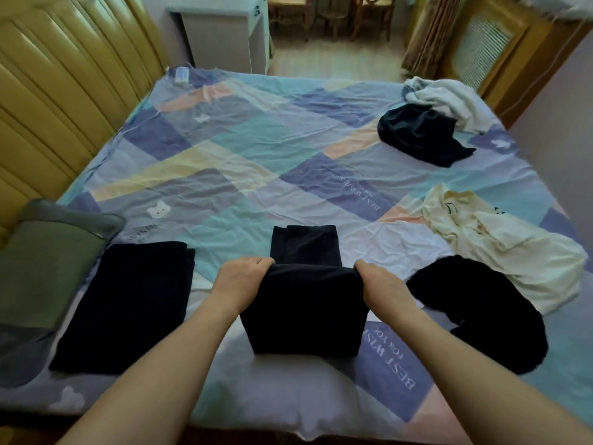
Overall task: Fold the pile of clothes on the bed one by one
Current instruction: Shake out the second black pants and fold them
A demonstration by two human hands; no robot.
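A dark navy garment [305,309] lies in front of me on the bed, partly folded, with a narrower part stretching away from me. My left hand [244,277] grips the left corner of its folded edge and my right hand [378,281] grips the right corner. A folded dark garment [128,303] lies flat to the left. On the right are a crumpled black garment [487,313] and a cream shirt [500,245]. Farther back right lie a dark bundle [420,133] and a white garment [449,97].
The bed has a patchwork sheet [244,149] in blue, purple and pink. A green pillow [45,261] rests at the left edge by the padded yellow headboard [64,78]. A white desk [224,36] stands beyond the bed, and a small white object [182,74] lies at the far left corner.
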